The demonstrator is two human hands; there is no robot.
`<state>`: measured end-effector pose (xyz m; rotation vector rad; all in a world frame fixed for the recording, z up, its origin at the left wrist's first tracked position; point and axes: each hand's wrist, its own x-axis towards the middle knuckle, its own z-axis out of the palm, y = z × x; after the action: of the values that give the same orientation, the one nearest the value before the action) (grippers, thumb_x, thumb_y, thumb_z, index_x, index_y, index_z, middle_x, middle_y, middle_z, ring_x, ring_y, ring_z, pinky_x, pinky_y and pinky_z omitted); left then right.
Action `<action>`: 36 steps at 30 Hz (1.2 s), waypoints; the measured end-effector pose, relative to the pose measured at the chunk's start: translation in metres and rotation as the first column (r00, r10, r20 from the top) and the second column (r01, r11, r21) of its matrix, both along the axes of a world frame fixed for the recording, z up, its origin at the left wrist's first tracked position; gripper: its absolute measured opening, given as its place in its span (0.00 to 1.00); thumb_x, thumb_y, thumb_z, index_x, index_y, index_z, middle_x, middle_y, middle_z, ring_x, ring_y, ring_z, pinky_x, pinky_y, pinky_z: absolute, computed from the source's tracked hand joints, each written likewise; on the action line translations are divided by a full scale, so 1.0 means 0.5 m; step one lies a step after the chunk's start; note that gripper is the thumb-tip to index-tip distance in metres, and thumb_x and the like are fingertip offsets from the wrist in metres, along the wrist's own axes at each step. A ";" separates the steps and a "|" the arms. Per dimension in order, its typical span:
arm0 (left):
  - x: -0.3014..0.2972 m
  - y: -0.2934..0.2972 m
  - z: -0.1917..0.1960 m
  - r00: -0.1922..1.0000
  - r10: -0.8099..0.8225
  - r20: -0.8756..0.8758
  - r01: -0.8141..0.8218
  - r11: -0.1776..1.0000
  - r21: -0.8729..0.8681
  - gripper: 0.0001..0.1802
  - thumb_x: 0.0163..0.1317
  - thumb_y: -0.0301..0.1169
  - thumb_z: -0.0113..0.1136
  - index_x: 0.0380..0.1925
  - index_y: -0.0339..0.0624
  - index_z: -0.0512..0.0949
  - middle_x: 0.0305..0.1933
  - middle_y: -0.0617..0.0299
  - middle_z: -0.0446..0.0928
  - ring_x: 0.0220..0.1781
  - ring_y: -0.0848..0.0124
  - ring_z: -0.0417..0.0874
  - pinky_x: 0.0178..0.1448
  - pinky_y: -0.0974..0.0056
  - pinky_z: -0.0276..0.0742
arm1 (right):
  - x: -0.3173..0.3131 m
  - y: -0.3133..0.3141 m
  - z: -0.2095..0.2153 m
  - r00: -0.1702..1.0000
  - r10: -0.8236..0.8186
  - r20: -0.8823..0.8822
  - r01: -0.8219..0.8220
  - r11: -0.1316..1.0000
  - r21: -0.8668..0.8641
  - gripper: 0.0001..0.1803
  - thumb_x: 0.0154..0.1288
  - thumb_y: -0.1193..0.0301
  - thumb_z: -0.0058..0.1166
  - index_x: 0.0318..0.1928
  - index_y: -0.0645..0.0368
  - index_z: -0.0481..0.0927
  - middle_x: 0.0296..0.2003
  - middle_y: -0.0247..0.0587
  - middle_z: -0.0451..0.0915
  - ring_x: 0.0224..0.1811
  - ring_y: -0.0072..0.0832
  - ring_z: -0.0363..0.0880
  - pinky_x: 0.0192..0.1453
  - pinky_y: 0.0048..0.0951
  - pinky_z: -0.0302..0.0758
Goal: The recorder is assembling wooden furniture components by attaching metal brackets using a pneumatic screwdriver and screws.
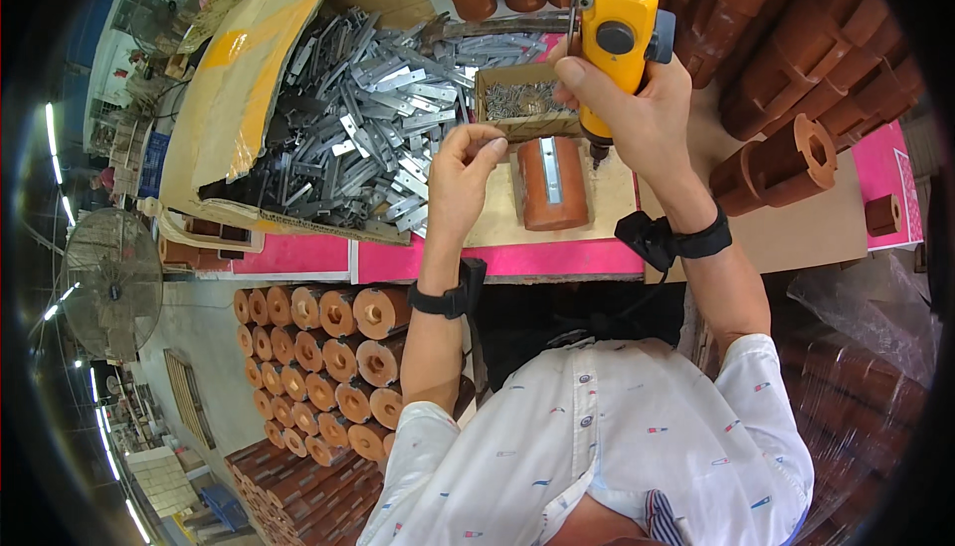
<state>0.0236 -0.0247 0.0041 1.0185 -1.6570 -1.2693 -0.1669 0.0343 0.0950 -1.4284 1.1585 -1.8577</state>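
Note:
My right hand [642,113] grips a yellow power screwdriver [609,39], its dark tip pointing down just right of a brown clay cylinder [537,210]. That cylinder rests on a tan board [487,233], and a slim silver metal strip [551,170] lies lengthwise along its top. To the left of the cylinder, my left hand [463,178] is raised with thumb and forefinger pinched together; whatever is between them is too small to make out. A small cardboard box of screws [522,98] stands just beyond the cylinder.
A big cardboard box [214,98] at the left spills a heap of metal strips [373,113]. Brown cylinders [786,59] crowd the far right, one lying nearer [781,163]. More cylinders [338,312] are stacked below the pink table edge [428,263]. A fan [111,282] stands far left.

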 end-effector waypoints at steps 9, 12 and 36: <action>0.021 0.035 -0.015 0.991 -0.117 -0.066 0.127 0.978 0.163 0.06 0.61 0.23 0.59 0.38 0.35 0.75 0.32 0.63 0.78 0.35 0.77 0.78 0.44 0.71 0.74 | 0.021 -0.013 0.011 0.997 0.058 0.045 -0.057 0.998 -0.028 0.16 0.57 0.70 0.66 0.41 0.64 0.77 0.29 0.33 0.81 0.29 0.17 0.79 0.34 0.20 0.76; 0.005 0.042 -0.011 0.981 -0.151 -0.118 0.168 0.974 0.150 0.08 0.61 0.22 0.59 0.40 0.34 0.76 0.34 0.63 0.79 0.37 0.77 0.79 0.45 0.71 0.75 | 0.032 -0.019 0.022 0.994 0.089 0.056 -0.086 0.995 -0.041 0.16 0.57 0.70 0.67 0.41 0.64 0.77 0.29 0.33 0.81 0.29 0.17 0.79 0.33 0.19 0.77; -0.047 0.069 0.018 0.996 -0.089 0.011 0.090 0.996 -0.023 0.22 0.53 0.20 0.64 0.49 0.34 0.73 0.37 0.57 0.82 0.42 0.72 0.83 0.51 0.68 0.74 | 0.061 -0.045 0.013 0.996 0.078 0.032 -0.073 0.989 -0.128 0.10 0.62 0.71 0.61 0.40 0.64 0.78 0.32 0.35 0.81 0.29 0.19 0.79 0.34 0.20 0.77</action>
<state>-0.0001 0.0098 0.0132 0.9472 -1.7377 -1.3021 -0.1363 0.0116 0.1014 -1.4794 0.9704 -1.9260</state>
